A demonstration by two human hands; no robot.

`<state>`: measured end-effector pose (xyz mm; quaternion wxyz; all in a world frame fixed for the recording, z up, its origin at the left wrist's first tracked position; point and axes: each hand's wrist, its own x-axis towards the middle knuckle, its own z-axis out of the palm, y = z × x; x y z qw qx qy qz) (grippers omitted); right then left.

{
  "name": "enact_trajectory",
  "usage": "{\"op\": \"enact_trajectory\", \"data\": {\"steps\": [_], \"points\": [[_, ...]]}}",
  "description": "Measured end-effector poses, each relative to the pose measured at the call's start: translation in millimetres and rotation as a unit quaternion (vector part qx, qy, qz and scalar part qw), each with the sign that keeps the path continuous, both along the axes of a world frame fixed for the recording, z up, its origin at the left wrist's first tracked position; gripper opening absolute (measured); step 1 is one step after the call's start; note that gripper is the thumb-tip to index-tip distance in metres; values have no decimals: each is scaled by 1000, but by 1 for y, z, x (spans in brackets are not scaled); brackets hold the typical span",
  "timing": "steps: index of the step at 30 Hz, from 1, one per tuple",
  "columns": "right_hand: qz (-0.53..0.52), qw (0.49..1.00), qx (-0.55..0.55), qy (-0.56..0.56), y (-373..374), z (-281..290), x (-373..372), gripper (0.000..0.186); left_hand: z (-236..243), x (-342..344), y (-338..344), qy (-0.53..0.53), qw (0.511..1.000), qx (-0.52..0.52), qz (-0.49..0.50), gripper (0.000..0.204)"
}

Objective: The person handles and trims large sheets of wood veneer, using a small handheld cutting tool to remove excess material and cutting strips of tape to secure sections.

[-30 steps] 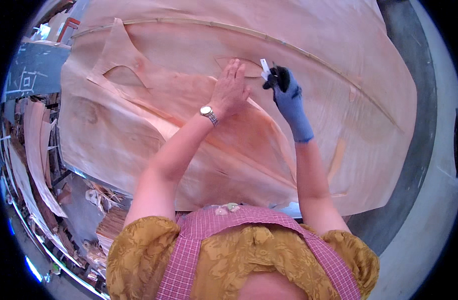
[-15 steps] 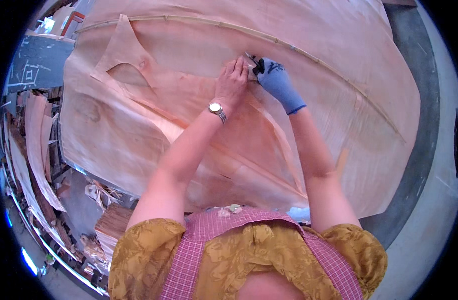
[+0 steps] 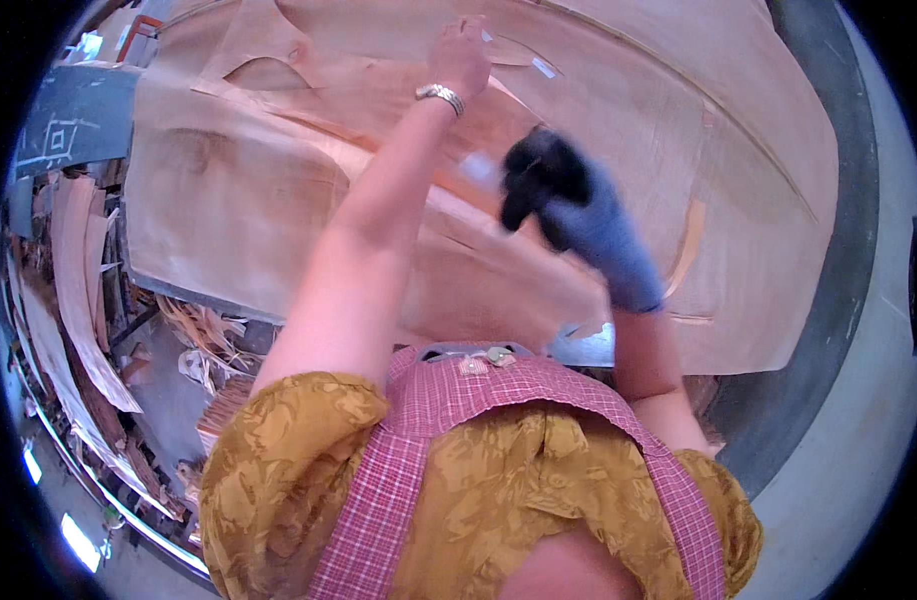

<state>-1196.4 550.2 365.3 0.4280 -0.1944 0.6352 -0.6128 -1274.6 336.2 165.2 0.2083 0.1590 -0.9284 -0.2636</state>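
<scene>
My bare left hand (image 3: 461, 58), with a silver watch (image 3: 440, 97) at its wrist, reaches far out and lies with its fingers stretched on a thin, pinkish wood veneer sheet (image 3: 248, 240). A small white bit (image 3: 486, 37) shows beside its fingertips. Nearer to me, over the sheets, is my right hand (image 3: 563, 195) in a blue and black glove, smeared by motion. Its fingers look curled closed; what they hold cannot be made out. A blurred whitish patch (image 3: 476, 167) appears just left of them. A short white strip (image 3: 543, 67) lies right of my left hand.
A narrow curved strip (image 3: 698, 90) runs across the sheets at the far right. An irregular veneer piece with a hole (image 3: 266, 73) lies far left. Long veneer scraps (image 3: 73, 260) are heaped along the left. A dark grey edge (image 3: 846, 230) borders the stack on the right.
My right hand has pulled back toward me from beside my left hand, where it held a slim, dark-handled tool. The short white strip now shows on the veneer. The view has shifted nearer my body.
</scene>
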Motion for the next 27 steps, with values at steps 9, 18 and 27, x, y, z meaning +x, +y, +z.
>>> {"op": "enact_trajectory", "data": {"steps": [9,18,27], "points": [[-47,939,67,335,92,-101,108,40,29,169,53,121,984,-55,120,47],[-4,741,450,498,243,-163,59,40,35,338,221,-52,984,-46,166,49],[34,697,418,582,280,-98,22,20,34,314,259,-44,926,362,103,44]]}}
